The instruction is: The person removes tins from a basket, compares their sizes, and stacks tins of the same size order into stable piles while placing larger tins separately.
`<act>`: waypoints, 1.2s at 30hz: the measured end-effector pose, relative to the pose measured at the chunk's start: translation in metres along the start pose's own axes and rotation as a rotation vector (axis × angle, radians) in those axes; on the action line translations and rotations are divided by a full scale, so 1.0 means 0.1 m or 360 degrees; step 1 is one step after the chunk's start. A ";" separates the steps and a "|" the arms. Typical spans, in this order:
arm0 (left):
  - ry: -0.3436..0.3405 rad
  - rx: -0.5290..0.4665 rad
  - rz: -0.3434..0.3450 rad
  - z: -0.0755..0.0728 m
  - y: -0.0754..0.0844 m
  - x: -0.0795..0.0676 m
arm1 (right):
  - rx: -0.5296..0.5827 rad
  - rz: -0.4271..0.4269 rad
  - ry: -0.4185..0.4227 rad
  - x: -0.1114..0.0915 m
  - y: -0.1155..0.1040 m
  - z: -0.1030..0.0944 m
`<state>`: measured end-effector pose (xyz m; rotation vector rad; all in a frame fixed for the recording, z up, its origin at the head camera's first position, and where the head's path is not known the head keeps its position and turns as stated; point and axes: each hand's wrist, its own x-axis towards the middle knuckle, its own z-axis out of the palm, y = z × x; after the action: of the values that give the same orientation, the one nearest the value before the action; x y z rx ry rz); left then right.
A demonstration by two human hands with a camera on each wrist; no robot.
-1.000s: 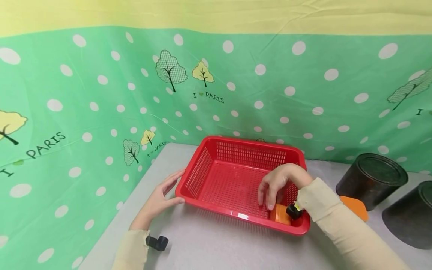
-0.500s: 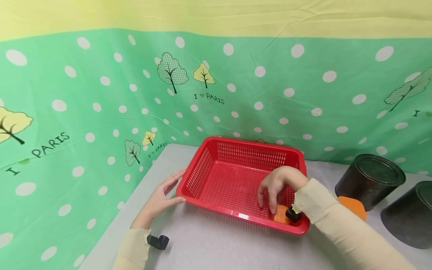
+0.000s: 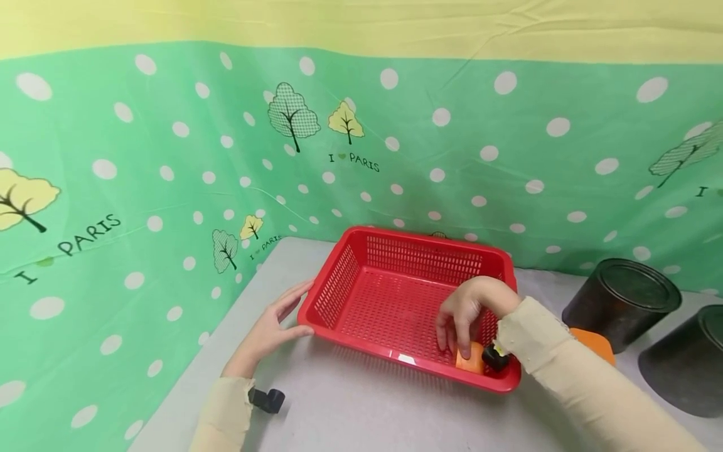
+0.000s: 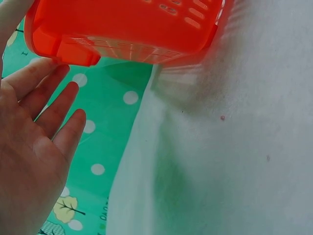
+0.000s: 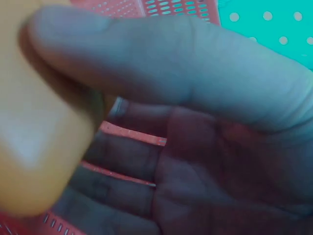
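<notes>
In the head view a red perforated plastic basket [image 3: 390,307] sits on the pale table. Inside its front right corner is a small orange object with smooth, rounded edges [image 3: 470,360]; its kind cannot be made out. My right hand [image 3: 471,307] reaches down into the basket and pinches that object. The right wrist view shows the thumb [image 5: 122,54] pressed on the orange surface [image 5: 44,137], with the other fingers curled behind. At the basket's left end, my left hand [image 3: 271,333] touches the rim with thumb and fingertips, its fingers [image 4: 61,107] nearly straight.
Two dark cylindrical cans [image 3: 624,301] stand at the right. A flat orange piece with rounded corners [image 3: 593,344] lies beyond my right forearm, partly covered by the sleeve. Green dotted cloth [image 3: 435,150] hangs behind and to the left of the table.
The orange object has turned within the basket corner, and my right thumb now lies further over it. My left hand keeps its place at the rim; the view has shifted slightly.
</notes>
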<state>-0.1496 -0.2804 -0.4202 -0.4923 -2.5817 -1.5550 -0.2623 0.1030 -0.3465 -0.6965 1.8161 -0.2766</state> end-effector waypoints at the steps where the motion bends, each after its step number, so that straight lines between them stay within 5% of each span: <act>1: -0.0002 -0.0003 0.0002 0.00 0.00 0.00 | -0.0016 -0.0052 -0.0001 0.00 0.01 -0.01; 6: 0.0000 0.0008 0.0012 -0.01 -0.01 0.00 | -0.0027 -0.0340 0.0077 0.00 0.05 -0.07; 12: 0.0000 0.0021 0.0020 -0.01 -0.02 0.03 | -0.0006 -0.0529 0.0358 -0.08 0.07 -0.07; 25: -0.0006 0.0022 0.0010 0.00 -0.01 -0.01 | 0.0031 -0.0684 0.0797 -0.26 -0.05 0.02; 36: 0.0002 0.0008 0.0052 0.03 0.01 -0.01 | -0.0047 -0.0664 0.1144 -0.60 0.00 0.15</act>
<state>-0.1480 -0.2776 -0.4206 -0.5298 -2.5625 -1.5382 -0.2358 0.1404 -0.3049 -1.0910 2.3312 -0.8658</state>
